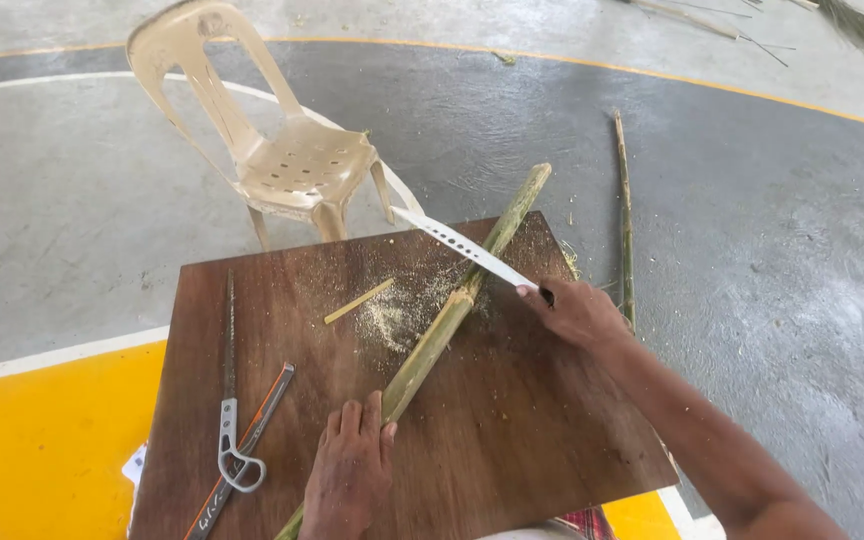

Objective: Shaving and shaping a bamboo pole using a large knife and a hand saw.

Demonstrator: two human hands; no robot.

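A long green bamboo stalk (452, 315) lies slantwise across the brown wooden table (512, 430), running from the lower middle of the frame up toward the upper middle, where its far end juts past the table's edge. A knife (464, 248) with a pale blade pierced by a row of holes rests its edge against the stalk about halfway along, at a node. The right hand (577, 312), right of centre, is closed tight around the knife's handle. The left hand (350, 470), at the lower middle, lies on the near end of the stalk with fingers curled over it, pressing it down to the table.

To my eye the cut wants the stalk pinned firmly so it cannot roll, the blade driven away from the holding hand, and that hand kept well back from the edge, as it is now.

Pale sawdust (402, 310) is scattered on the table just left of the stalk, with a small bamboo splinter (359, 301) beside it. Farther left lie a handsaw (230, 400) with a grey handle and a second thin tool (242, 450) with an orange stripe. Beyond the table, upper left, stands a beige plastic chair (282, 150); a thin bamboo strip (626, 220) lies on the grey floor to the right.
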